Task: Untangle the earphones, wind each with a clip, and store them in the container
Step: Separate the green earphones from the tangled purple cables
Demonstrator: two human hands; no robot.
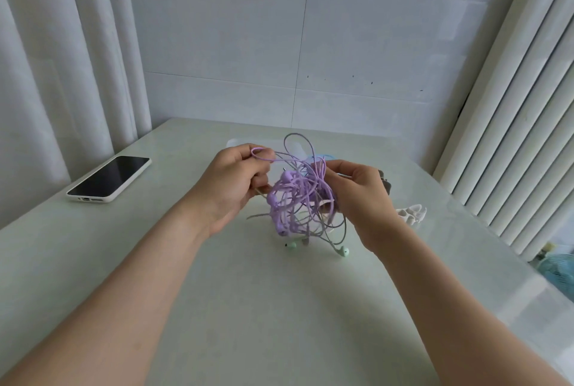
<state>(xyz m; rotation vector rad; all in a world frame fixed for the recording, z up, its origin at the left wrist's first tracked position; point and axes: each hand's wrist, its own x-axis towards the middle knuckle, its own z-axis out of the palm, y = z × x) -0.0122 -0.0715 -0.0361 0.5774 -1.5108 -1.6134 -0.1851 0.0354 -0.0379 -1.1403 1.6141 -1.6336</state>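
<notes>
Plainly the earphones [298,202], a purple cable and a pale green one knotted into one loose ball, hang just over the tabletop [279,308] between both hands: the left grip [230,187] pinches a purple loop [262,154] at the top, while the right grip [360,196] clasps the knot's right side in curled fingers. Such cable looks light, soft and limp, likely to yield to gentle teasing but to tighten if yanked. I would take hold near a free end, such as the green earbuds [343,251] dangling below, and feed it back through.
</notes>
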